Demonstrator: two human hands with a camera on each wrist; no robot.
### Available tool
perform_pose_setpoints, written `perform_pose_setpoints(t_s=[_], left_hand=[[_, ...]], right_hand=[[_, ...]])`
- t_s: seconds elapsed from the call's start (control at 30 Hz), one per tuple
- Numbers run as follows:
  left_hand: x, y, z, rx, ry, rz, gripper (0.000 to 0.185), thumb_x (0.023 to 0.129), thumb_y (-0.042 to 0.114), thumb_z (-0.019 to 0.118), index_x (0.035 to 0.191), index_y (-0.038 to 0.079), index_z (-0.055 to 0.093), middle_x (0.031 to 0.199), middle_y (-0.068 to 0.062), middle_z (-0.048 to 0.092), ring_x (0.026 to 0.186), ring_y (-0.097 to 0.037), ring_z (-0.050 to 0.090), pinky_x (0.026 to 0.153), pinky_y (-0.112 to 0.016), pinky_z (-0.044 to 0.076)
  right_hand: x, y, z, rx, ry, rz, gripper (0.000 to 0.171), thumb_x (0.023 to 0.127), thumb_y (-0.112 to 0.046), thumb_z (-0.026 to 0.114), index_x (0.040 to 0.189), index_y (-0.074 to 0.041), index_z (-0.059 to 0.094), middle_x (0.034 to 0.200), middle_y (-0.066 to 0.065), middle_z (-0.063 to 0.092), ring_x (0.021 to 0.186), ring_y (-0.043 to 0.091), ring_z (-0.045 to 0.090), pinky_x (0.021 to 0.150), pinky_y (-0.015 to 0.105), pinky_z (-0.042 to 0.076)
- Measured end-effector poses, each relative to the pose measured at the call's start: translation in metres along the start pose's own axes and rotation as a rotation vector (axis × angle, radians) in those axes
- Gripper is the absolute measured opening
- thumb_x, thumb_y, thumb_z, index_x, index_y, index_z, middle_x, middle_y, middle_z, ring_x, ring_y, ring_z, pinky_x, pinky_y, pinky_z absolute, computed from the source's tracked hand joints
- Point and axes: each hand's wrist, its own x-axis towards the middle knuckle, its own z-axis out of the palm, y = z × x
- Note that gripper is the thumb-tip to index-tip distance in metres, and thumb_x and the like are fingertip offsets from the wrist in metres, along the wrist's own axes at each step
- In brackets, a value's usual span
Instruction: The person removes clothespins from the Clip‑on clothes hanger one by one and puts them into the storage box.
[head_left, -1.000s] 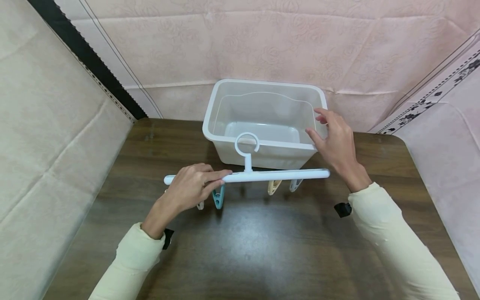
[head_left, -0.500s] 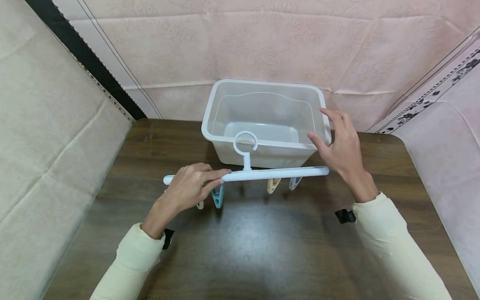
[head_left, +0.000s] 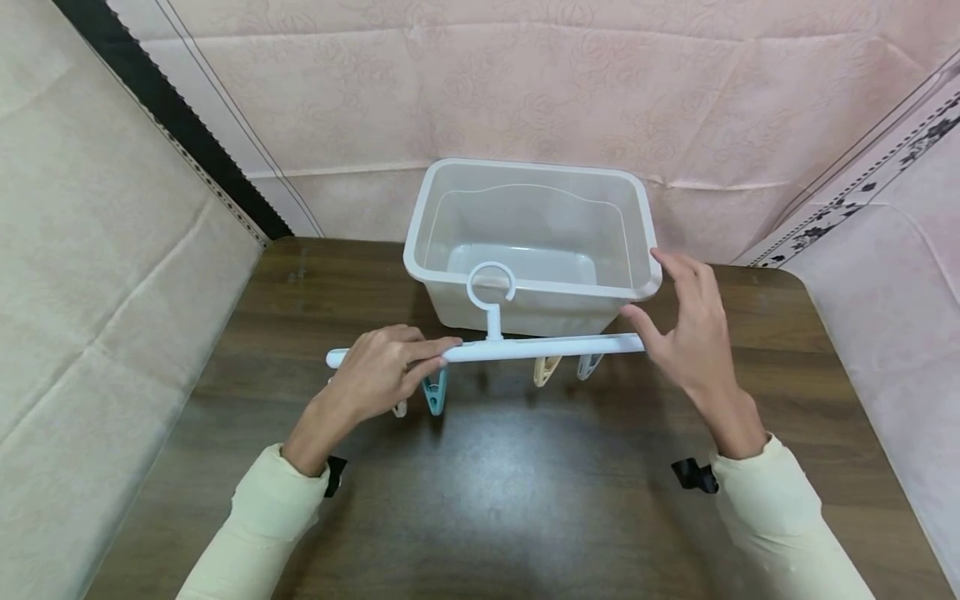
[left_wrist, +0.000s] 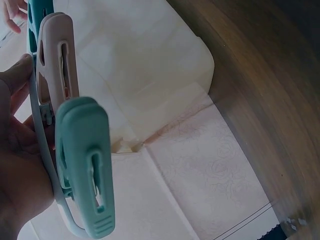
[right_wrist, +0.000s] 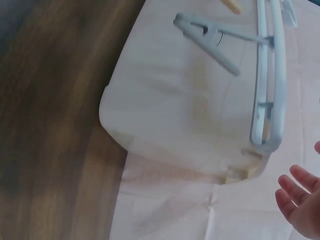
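A white clip hanger (head_left: 540, 348) is held level in front of the bin, its round hook (head_left: 491, 283) overlapping the bin's front wall in the head view. My left hand (head_left: 378, 371) grips its bar left of the hook. Below the bar hang clothespins: a teal one (head_left: 435, 392) beside my left fingers, a cream one (head_left: 546, 370) and a pale blue one (head_left: 588, 365) to the right. The left wrist view shows a pinkish clothespin (left_wrist: 57, 55) among the teal ones. My right hand (head_left: 693, 333) holds nothing, thumb and fingers spread around the bar's right end.
A pale grey plastic bin (head_left: 570, 290) stands at the back of the wooden table (head_left: 495, 500), with nothing visible inside. Pinkish patterned cloth (head_left: 547, 92) rises behind it, and more cloth borders the table on both sides.
My right hand has drawn back from the bin's right rim toward me, down to the hanger's right end. The left hand and hanger have hardly moved.
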Motion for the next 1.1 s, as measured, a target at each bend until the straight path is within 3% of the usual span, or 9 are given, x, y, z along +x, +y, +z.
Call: perform_pose_setpoints(t_s=[0.1, 0.63, 0.9, 1.1], left_hand=[[0.000, 0.000, 0.000, 0.003, 0.007, 0.010, 0.032, 0.093, 0.016, 0.074, 0.124, 0.015, 0.073, 0.068, 0.004, 0.057, 0.057, -0.007, 0.042, 0.048, -0.026, 0.037], [0.002, 0.003, 0.001, 0.003, 0.034, 0.036, 0.031, 0.092, 0.016, 0.074, 0.123, 0.014, 0.074, 0.066, 0.004, 0.053, 0.057, -0.008, 0.041, 0.049, -0.026, 0.037], [0.005, 0.005, -0.002, 0.004, 0.050, 0.043, 0.031, 0.091, 0.016, 0.075, 0.122, 0.014, 0.074, 0.065, 0.005, 0.052, 0.056, -0.007, 0.040, 0.048, -0.025, 0.036], [0.006, 0.006, -0.003, -0.002, 0.065, 0.047, 0.032, 0.091, 0.015, 0.075, 0.123, 0.013, 0.074, 0.065, 0.006, 0.051, 0.056, -0.007, 0.039, 0.048, -0.026, 0.036]], right_hand=[[-0.009, -0.005, 0.000, 0.004, 0.029, 0.004, 0.081, 0.089, -0.067, 0.061, 0.140, -0.004, 0.056, 0.133, 0.022, 0.054, 0.123, 0.038, 0.048, 0.103, 0.050, 0.036], [-0.053, -0.025, 0.004, -0.032, 0.166, 0.028, 0.074, 0.091, -0.057, 0.066, 0.136, 0.001, 0.057, 0.127, 0.026, 0.056, 0.118, 0.042, 0.048, 0.098, 0.045, 0.035], [-0.062, -0.032, 0.002, 0.029, 0.373, 0.025, 0.067, 0.091, -0.052, 0.070, 0.123, 0.006, 0.064, 0.115, 0.028, 0.060, 0.109, 0.041, 0.054, 0.098, 0.034, 0.039], [-0.074, -0.027, 0.006, 0.032, 0.361, 0.047, 0.068, 0.091, -0.051, 0.070, 0.124, 0.007, 0.063, 0.114, 0.029, 0.061, 0.109, 0.039, 0.054, 0.099, 0.032, 0.039]])
